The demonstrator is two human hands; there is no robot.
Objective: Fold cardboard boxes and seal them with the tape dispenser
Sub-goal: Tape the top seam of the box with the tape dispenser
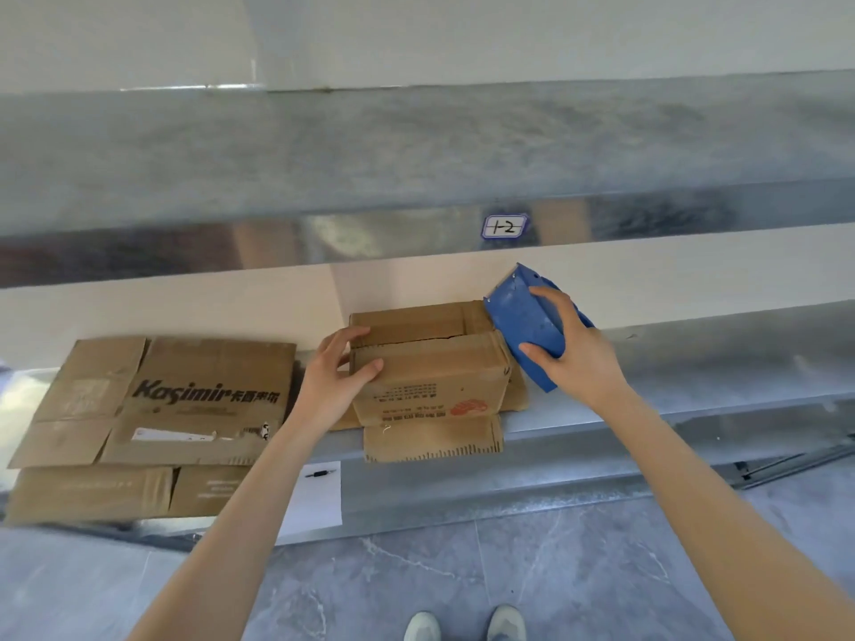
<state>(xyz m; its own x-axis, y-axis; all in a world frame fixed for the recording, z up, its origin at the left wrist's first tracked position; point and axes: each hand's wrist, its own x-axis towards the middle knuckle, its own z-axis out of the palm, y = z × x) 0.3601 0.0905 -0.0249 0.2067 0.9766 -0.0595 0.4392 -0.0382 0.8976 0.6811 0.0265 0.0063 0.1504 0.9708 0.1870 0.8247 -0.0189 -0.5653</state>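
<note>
On metal shelf point(694, 358), beside flattened cartons point(162, 400): cardboard box point(430, 377), top flaps closed, seam gapped. Gripped at left edge by left hand point(340, 372); blue tape dispenser point(523, 316) clutched in right hand point(571, 351) at right end. Risk: flaps springing apart under tape pull, crooked seal.

Likely a storeroom or packing area: galvanised metal shelving point(416, 168) bearing a handwritten bay label point(504, 226), flattened cartons point(152, 400) at left, grey tiled floor point(555, 571).
</note>
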